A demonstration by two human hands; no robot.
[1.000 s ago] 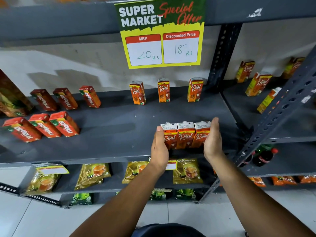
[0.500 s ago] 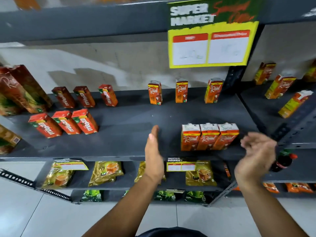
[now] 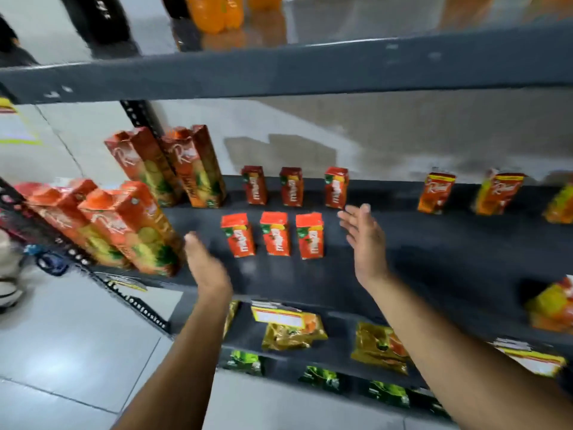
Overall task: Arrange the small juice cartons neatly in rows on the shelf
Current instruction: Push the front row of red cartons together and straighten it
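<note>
Shelf: a dark grey metal shelf [image 3: 434, 262] is carrying the cartons, its front edge running left to right across the view.
Front row: three small red juice cartons [image 3: 274, 233] are standing upright near the front of the shelf, long axes vertical, printed faces turned toward the camera, small gaps between them, the left one leaning slightly.
Back row: three more small red cartons [image 3: 291, 187] are standing upright behind them near the wall, spaced further apart, faces also forward.
Orange cartons: two small orange cartons [image 3: 435, 192] are standing at the back right, well apart from the red ones, tipped a little to the right.
Tall cartons: large juice cartons [image 3: 136, 225] are crowding the left end of the shelf, leaning in this wide view.
Left hand: the left hand [image 3: 206, 265] is hovering just left of the front row, blurred, fingers spread loosely, holding nothing.
Right hand: the right hand [image 3: 367, 240] is hovering just right of the front row, palm facing the cartons, fingers wide and extended, touching none of them.
Lower shelf: gold packets [image 3: 294, 332] are lying on the shelf below.
</note>
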